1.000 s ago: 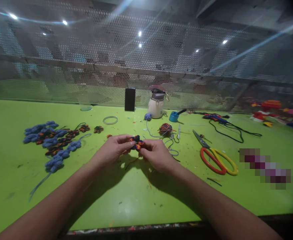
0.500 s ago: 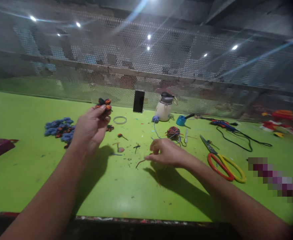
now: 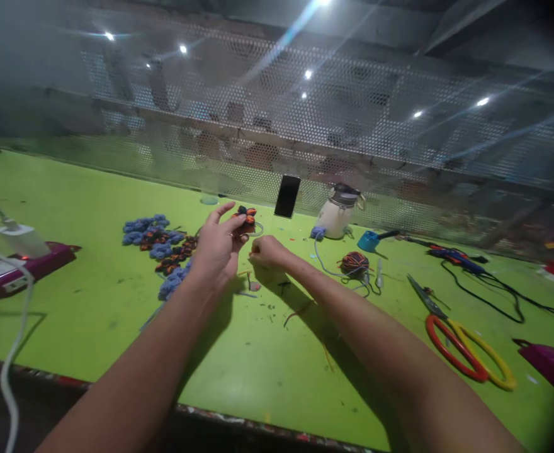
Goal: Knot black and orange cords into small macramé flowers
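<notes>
My left hand (image 3: 218,248) pinches a small crocheted flower (image 3: 247,216) of dark, multicoloured yarn with orange petals, its index finger raised. Close by on its right, my right hand (image 3: 270,253) is low at the table with its fingertips pressed together; what they hold, if anything, is hidden. Left of my left hand lies a pile of blue crocheted flowers (image 3: 145,229), mixed with dark orange ones (image 3: 175,258). A reddish strand of yarn (image 3: 298,311) and small scraps (image 3: 254,286) lie below my right hand.
Large scissors (image 3: 456,343) with red and yellow handles, a multicoloured yarn ball (image 3: 355,264), a white jug (image 3: 336,217), a blue pot (image 3: 368,240) and a glue gun (image 3: 456,257) stand or lie rightward. A phone (image 3: 287,196) leans upright behind. Leftward is a purple power strip (image 3: 50,267) with cables.
The view has turned left, shifting things rightward. My right hand has moved from beside the reddish strand to near my left hand. My left hand still holds the flower, now lower.
</notes>
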Available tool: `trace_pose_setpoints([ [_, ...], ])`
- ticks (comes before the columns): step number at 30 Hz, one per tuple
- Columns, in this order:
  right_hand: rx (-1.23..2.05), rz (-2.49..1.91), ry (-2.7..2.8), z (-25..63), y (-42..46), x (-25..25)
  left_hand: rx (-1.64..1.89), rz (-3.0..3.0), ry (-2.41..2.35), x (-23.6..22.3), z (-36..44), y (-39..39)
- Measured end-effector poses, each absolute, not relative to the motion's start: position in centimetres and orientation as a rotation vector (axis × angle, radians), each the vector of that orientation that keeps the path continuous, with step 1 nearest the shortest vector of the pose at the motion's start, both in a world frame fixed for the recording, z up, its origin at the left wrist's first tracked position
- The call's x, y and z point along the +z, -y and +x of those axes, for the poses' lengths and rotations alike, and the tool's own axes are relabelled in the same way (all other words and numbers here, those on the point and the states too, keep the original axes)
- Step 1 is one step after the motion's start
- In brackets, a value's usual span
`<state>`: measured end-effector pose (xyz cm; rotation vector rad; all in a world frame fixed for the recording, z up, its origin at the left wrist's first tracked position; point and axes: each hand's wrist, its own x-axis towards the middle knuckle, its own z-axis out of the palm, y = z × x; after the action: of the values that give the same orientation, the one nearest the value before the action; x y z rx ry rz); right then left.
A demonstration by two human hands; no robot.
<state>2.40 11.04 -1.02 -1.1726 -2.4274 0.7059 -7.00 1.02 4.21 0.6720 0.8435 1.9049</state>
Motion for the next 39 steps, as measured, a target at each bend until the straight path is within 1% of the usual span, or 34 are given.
trace_pose_setpoints([
  [5, 1.035, -1.045, 2.204, 7.8, -8.0, 1.4, 1.89, 0.809, -1.044, 3.7, -7.0, -1.3],
  [7, 1.147, -0.986, 2.073, 10.4, -6.0, 2.2, 1.76, 0.923, -1.115, 3.3, -6.4, -1.2],
  [9, 1.398, -0.846, 1.768, 12.5, -4.1, 2.5, 1.55, 1.041, -1.149, 2.8, -5.4, -0.7],
  [11, 1.491, -0.755, 1.545, 13.9, -2.5, 2.3, 1.332, 1.171, -1.136, 2.6, -4.1, 0.0],
  [13, 1.441, -0.752, 1.462, 14.8, -1.6, 1.9, 1.165, 1.324, -1.104, 2.5, -2.6, 0.8],
  [15, 1.353, -0.782, 1.457, 15.3, -1.0, 1.4, 1.09, 1.453, -1.091, 2.5, -1.3, 1.6],
  [20, 1.281, -0.813, 1.542, 16.0, -0.7, 0.3, 1.149, 1.586, -1.105, 1.8, 0.1, 2.0],
  [26, 1.413, -0.74, 1.488, 16.2, -0.4, -0.2, 1.117, 1.62, -1.091, 1.4, -0.5, 1.5],
  [28, 1.408, -0.757, 1.496, 16.1, -0.1, -0.1, 1.118, 1.692, -1.123, 1.5, -0.7, 1.5],
  [32, 1.227, -0.832, 1.504, 15.8, 0.4, 0.1, 1.151, 1.892, -1.181, 1.8, -0.7, 1.6],
  [36, 0.889, -0.807, 1.64, 16.0, 0.5, 0.1, 1.167, 2.019, -1.198, 2.1, -0.7, 1.8],
  [39, 0.818, -0.804, 1.696, 16.3, 0.6, 0.4, 1.215, 2.062, -1.23, 2.2, -0.8, 1.8],
])
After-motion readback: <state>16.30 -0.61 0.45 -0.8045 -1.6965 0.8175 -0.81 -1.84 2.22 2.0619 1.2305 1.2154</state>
